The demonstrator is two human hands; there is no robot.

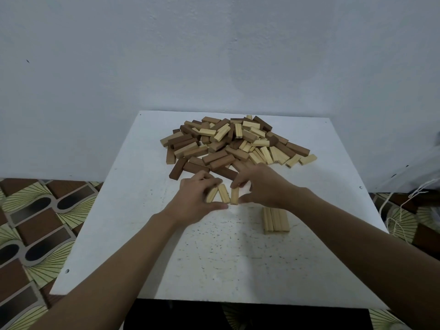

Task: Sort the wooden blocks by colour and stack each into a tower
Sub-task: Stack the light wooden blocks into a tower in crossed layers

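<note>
The left hand (197, 198) is curled round two pale blocks (223, 194) near the middle of the table (119, 234). Its fingers hook over their far ends and its thumb lies along the table at their near ends. The two blocks lie flat, splayed apart at the near ends and close together under the fingers.

The right hand (262, 184) pinches a third block (234, 196), also pale. Its forefinger sits on the far end and its thumb presses the right side near the near end. This block lies just beside the right-hand one of the pair; whether they touch cannot be told. The tips of the two thumbs are close together.

A row (276, 220) of three pale blocks lies flat, side by side and touching, right of the table's middle. It is nearer the near edge than the hands are and sits just beside the right forearm.

The pile (235, 144) of unsorted blocks, pale, mid-brown and dark brown, is heaped toward the far edge and spreads toward the right edge. Its nearest dark blocks reach the knuckles of both hands.

The table is a white board, speckled and scuffed, with small holes near its corners. Behind it stands a plain pale wall (214, 55). The floor (35, 222) on both sides has a brown and cream fan pattern. A white cord (400, 210) trails over the floor past the right edge.
</note>
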